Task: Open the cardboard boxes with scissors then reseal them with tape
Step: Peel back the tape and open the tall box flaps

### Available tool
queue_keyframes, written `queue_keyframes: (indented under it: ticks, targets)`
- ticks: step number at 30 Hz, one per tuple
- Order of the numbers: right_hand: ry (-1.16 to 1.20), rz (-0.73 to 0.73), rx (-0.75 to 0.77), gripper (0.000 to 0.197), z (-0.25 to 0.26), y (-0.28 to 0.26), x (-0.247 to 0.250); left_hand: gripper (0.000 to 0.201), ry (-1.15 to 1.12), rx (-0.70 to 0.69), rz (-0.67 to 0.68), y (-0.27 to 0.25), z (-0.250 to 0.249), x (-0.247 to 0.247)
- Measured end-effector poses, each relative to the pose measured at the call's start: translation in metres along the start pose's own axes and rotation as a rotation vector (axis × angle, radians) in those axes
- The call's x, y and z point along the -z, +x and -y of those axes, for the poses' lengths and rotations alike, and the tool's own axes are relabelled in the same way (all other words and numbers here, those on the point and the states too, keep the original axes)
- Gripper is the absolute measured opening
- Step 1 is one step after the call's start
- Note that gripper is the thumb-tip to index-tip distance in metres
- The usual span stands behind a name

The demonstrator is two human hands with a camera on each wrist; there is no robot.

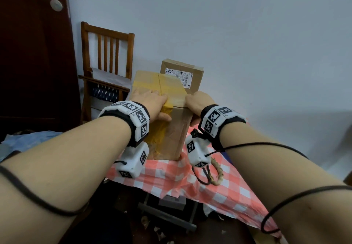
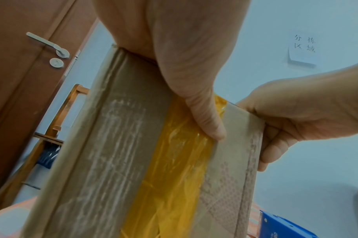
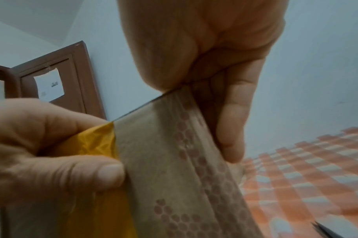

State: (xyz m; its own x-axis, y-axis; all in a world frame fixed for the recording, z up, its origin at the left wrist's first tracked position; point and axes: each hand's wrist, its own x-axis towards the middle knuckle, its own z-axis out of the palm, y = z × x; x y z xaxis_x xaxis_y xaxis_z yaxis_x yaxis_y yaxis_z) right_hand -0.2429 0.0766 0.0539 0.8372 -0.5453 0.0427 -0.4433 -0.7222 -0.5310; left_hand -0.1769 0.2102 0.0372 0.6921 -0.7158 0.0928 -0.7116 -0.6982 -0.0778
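A tall cardboard box [image 1: 179, 129] stands on the checked cloth, with a strip of yellow tape [image 1: 162, 133] running over its top and down its near face. My left hand [image 1: 152, 101] lies flat on the box top, and its thumb [image 2: 206, 119] presses the yellow tape [image 2: 174, 169] onto the near face. My right hand [image 1: 198, 101] grips the box's upper right corner, fingers [image 3: 233, 128] down the right side. Black scissors [image 1: 204, 177] lie on the cloth below my right wrist. A blue tape dispenser [image 2: 286, 225] sits by the box.
A second, labelled cardboard box [image 1: 182, 74] stands behind the first against the wall. The table [image 1: 228, 196] carries a red-and-white checked cloth. A wooden chair [image 1: 106, 62] and a brown door [image 1: 34, 53] are to the left. A pale braided ring [image 1: 218, 173] lies beside the scissors.
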Motion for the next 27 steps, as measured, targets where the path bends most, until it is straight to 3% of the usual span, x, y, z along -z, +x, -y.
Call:
queue_keyframes:
  ticks: [3,9,13,17,19,27]
  targets:
    - [0.035,0.13,-0.021,0.062,0.004,-0.007,0.001,0.07,-0.013,0.0,-0.006,-0.001,0.0,0.0]
    - [0.119,0.077,-0.001,0.036,-0.01,-0.008,0.005,0.072,-0.006,0.002,0.001,-0.002,-0.003,0.001]
    - [0.115,0.024,-0.006,0.034,-0.006,-0.008,0.005,0.072,-0.006,-0.004,-0.004,-0.002,-0.002,0.001]
    - [-0.112,0.075,0.023,0.059,0.01,-0.005,0.001,0.073,-0.005,-0.003,-0.009,-0.003,-0.001,0.001]
    - [-0.166,0.072,0.009,0.063,0.01,-0.001,-0.002,0.074,-0.003,-0.011,-0.02,-0.004,-0.001,0.0]
    - [-0.199,0.001,-0.066,0.034,0.012,0.001,0.002,0.074,0.014,-0.008,-0.02,-0.003,-0.002,-0.001]
